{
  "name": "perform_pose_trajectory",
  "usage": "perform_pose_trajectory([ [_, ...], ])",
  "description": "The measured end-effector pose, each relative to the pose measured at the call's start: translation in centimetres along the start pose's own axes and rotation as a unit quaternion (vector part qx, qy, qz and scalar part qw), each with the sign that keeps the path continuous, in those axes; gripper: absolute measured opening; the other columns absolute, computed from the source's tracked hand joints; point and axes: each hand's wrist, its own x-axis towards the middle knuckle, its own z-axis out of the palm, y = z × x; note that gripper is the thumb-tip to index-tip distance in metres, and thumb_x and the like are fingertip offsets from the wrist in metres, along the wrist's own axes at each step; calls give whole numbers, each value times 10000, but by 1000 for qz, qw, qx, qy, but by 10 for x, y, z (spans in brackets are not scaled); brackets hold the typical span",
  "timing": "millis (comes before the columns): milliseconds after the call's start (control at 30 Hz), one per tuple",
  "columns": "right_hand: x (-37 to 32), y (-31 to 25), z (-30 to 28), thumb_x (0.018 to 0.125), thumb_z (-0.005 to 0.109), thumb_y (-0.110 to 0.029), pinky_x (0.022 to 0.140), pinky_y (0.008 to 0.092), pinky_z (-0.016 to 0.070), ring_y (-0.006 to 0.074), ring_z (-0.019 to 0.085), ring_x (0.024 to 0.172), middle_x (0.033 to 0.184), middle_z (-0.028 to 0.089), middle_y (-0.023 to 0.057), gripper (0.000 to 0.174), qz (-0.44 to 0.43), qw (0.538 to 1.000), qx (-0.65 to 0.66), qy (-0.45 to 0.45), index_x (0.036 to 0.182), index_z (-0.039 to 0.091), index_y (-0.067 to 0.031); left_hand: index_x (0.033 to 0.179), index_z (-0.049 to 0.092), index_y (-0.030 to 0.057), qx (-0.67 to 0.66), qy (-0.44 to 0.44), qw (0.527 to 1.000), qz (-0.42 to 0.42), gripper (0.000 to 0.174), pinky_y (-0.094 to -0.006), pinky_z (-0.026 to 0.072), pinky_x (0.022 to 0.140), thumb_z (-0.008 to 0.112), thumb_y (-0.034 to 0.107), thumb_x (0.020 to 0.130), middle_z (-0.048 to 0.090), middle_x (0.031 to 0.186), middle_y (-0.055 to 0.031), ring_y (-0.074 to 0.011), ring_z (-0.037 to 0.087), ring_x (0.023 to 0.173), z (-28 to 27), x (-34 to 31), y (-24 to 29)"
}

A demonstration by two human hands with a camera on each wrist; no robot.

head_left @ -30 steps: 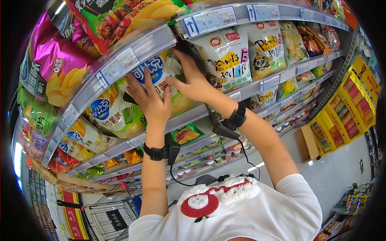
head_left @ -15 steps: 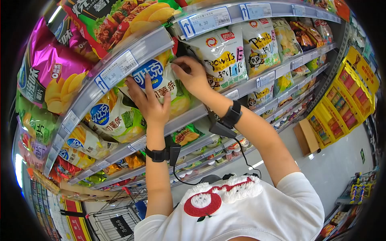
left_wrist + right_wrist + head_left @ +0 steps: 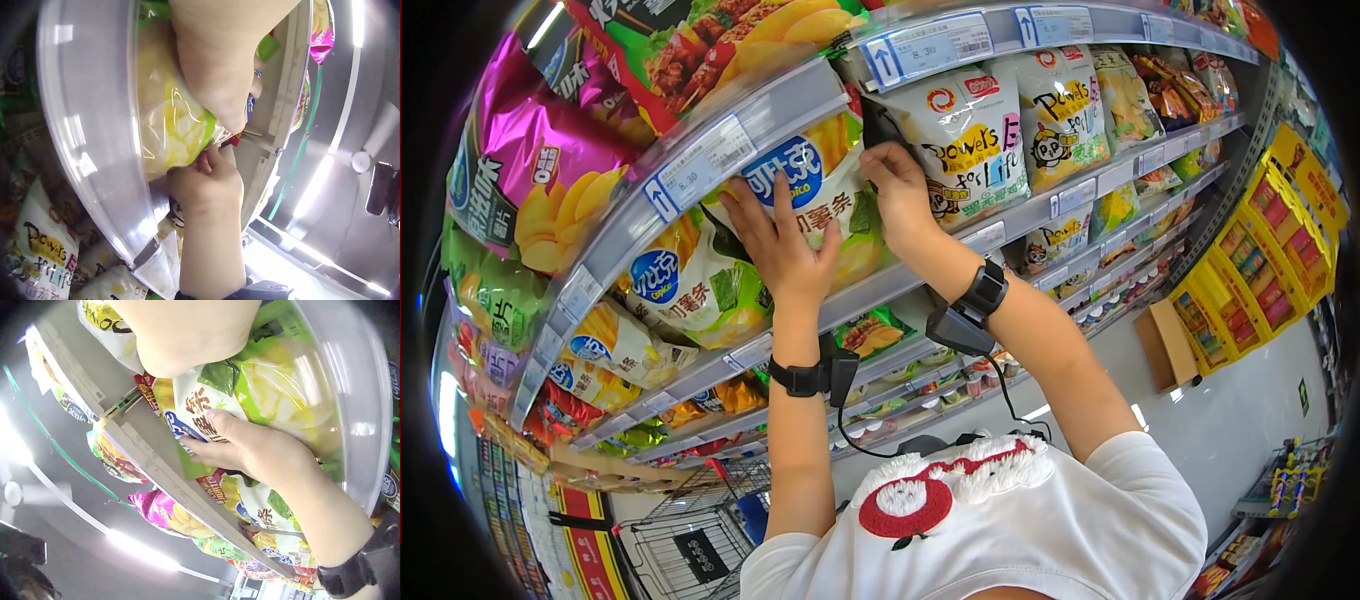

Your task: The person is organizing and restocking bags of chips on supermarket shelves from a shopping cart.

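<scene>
A white, yellow and green bag of Copico potato chips (image 3: 815, 205) stands upright on the shelf, its top partly behind the price rail. My left hand (image 3: 788, 250) rests on the front and left side of this bag, fingers spread and nearly straight, with the thumb over the printed lettering. At the bag's right edge, the thumb and curled fingers of my right hand (image 3: 908, 205) pinch the edge; the left wrist view shows the right hand (image 3: 209, 190) close against the bag's side. A second Copico bag (image 3: 695, 280) stands to the left.
White "Powers for Life" bags (image 3: 975, 150) line the shelf on the right. The clear price rail (image 3: 750, 140) runs above the hands, with a large chip bag (image 3: 740, 50) over it. A shopping cart (image 3: 685, 540) stands at the lower left, and a yellow rack (image 3: 1260, 260) at the right.
My right hand has drawn its outstretched fingers back from beside the bag and curled them at its right edge. My left hand stays spread on the bag. The view has shifted slightly.
</scene>
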Motion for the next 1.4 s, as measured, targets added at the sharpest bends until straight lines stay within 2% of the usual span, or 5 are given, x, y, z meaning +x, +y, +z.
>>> perform_pose_trajectory([
  [267, -6, 1, -3, 842, 562, -79, 704, 249, 426, 139, 542, 786, 865, 598, 84, 136, -126, 969, -213, 21, 963, 555, -20, 1390, 306, 138, 12, -18, 1000, -11, 742, -551, 180, 1050, 637, 340, 758, 121, 1462, -248, -496, 124, 1315, -2, 0, -2],
  [367, -31, -21, 16, 782, 602, -75, 876, 344, 403, 276, 519, 1040, 1113, 541, 171, 362, -408, 813, -415, 28, 1125, 501, -23, 1388, 316, 161, 4, -3, 1000, -14, 740, -554, 194, 1045, 643, 345, 750, 135, 1462, -239, -500, 148, 1307, 0, 0, -2],
  [533, -76, -23, 42, 729, 628, -110, 947, 453, 339, 371, 431, 1142, 1253, 444, 221, 543, -499, 729, -445, -144, 1224, 424, -20, 1383, 320, 180, -50, -16, 999, -12, 745, -550, 190, 1059, 641, 362, 736, 207, 1456, -189, -486, 182, 1303, 2, -10, -12],
  [1000, -343, 133, 170, 699, 611, -86, 954, 471, 353, 343, 498, 1037, 1117, 544, 154, 495, -282, 824, -185, -456, 1160, 440, -34, 1260, 423, 48, -200, -196, 928, -245, 593, -485, 278, 1038, 579, 283, 739, 365, 1356, -165, -362, 308, 1281, -249, -320, -66],
  [1400, -580, 346, 207, 662, 669, -196, 939, 551, 313, 338, 365, 1205, 1301, 406, 138, 629, -118, 473, -344, -803, 1230, 433, -65, 1394, 257, 118, 179, -410, 611, -653, 840, -576, 265, 1008, 677, 365, 709, 242, 1451, -119, -316, 210, 1348, -493, -560, -82],
])
